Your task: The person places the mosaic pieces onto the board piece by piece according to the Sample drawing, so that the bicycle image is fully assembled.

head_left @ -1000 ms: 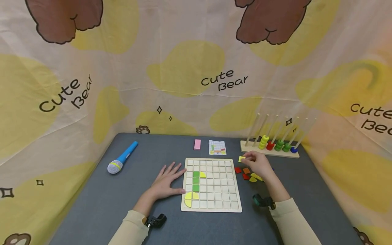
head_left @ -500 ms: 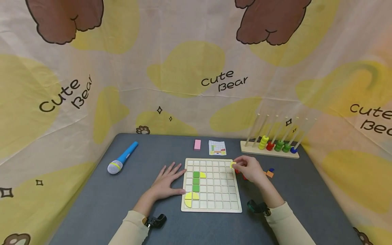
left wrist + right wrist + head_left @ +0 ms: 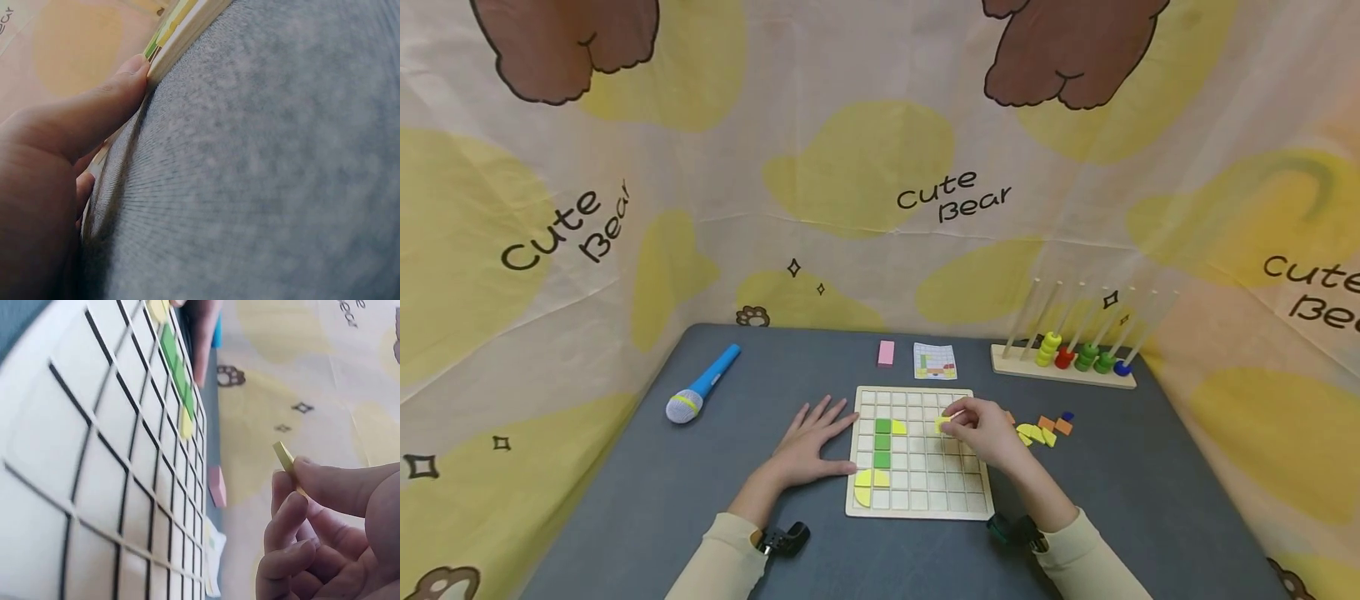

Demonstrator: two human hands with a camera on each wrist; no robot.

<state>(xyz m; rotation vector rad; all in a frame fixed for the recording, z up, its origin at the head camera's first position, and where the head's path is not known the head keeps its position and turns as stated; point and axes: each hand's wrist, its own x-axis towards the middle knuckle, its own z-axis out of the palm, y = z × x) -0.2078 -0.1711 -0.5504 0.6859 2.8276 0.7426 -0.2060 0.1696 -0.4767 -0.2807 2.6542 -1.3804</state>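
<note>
A white grid board (image 3: 917,492) lies flat on the table, with green square tiles (image 3: 882,442) and several yellow tiles set in its left columns. My left hand (image 3: 807,450) lies spread on the table, thumb and fingertips touching the board's left edge; the left wrist view shows the thumb (image 3: 106,106) against that edge. Over the right half of the board, my right hand (image 3: 988,432) pinches a yellow tile (image 3: 284,456) between thumb and fingers. The right wrist view shows this tile held clear above the grid. Its full shape is partly hidden by the fingers.
Loose yellow, orange and blue tiles (image 3: 1047,427) lie right of the board. Behind it are a pink block (image 3: 886,353) and a pattern card (image 3: 935,362). A peg stand with coloured rings (image 3: 1060,377) stands at back right, a blue microphone (image 3: 707,379) at left.
My right hand has carried the yellow tile leftward and nearer, from beside the board's right edge to over its grid. My left hand has stayed at the left edge.
</note>
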